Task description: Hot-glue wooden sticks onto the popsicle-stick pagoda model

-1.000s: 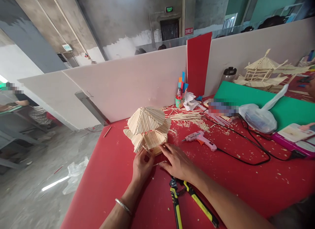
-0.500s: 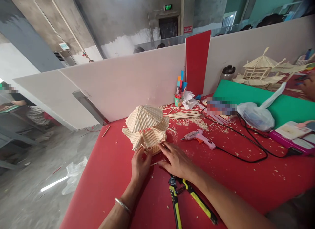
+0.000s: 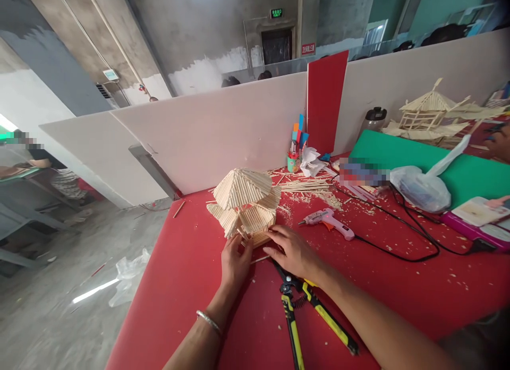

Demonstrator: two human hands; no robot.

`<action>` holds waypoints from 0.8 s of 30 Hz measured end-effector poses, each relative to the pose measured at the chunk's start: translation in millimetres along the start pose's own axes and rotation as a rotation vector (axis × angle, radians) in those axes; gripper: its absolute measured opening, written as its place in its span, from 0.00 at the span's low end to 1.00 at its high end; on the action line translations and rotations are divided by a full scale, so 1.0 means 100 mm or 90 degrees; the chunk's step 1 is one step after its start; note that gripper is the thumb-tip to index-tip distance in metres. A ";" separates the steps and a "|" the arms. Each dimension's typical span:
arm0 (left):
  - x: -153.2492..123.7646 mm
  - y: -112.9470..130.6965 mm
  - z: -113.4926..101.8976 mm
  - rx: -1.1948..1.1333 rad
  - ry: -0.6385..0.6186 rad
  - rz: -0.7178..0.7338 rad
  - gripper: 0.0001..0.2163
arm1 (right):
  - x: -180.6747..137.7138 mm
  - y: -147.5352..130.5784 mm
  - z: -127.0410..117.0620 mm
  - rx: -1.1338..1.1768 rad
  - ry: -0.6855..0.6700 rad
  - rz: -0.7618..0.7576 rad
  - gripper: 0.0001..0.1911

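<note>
A small pavilion model (image 3: 247, 192) built of pale wooden sticks, with two tiers of roof, stands on the red table. My left hand (image 3: 236, 261) is at the front of its base, thumb and fingers pinched around a short wooden stick (image 3: 242, 233) below the lower roof. At the base's front right corner, my right hand (image 3: 292, 251) rests its fingertips against the model, thumb held apart. Just below that hand lie yellow-and-black cutting pliers (image 3: 292, 301), handles spread. A loose stick (image 3: 260, 259) lies between the hands on the table.
A pink glue gun (image 3: 329, 222) with a black cord lies right of the model. Loose sticks (image 3: 306, 185) and shavings are scattered behind. Farther right are a green board (image 3: 382, 147), a plastic bag (image 3: 420, 187) and another stick pavilion (image 3: 430, 112). The table's left edge drops to the floor.
The view has shifted slightly, so everything sits a little farther right. The short stick at my left fingers now shows more clearly. Both hands stay at the model's base.
</note>
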State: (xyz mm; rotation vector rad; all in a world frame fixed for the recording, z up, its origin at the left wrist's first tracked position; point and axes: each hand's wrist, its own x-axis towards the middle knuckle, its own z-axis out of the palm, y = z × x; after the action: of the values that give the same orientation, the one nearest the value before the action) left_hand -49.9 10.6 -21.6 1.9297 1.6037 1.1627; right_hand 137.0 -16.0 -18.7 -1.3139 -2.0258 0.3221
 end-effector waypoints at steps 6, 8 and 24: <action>0.01 -0.03 0.03 -0.005 -0.006 0.005 0.09 | 0.04 0.12 0.00 0.068 0.108 0.023 0.14; 0.01 -0.03 0.03 -0.005 -0.006 0.006 0.09 | 0.04 0.14 -0.01 0.079 0.123 0.026 0.14; 0.01 -0.03 0.04 -0.002 0.010 0.030 0.08 | 0.04 0.19 0.06 0.060 0.150 0.026 0.13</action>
State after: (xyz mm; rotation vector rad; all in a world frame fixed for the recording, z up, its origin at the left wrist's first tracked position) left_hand -48.6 13.6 -26.2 1.9713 1.5706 1.2016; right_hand 145.4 -3.1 -32.1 -1.2737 -1.7687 0.2656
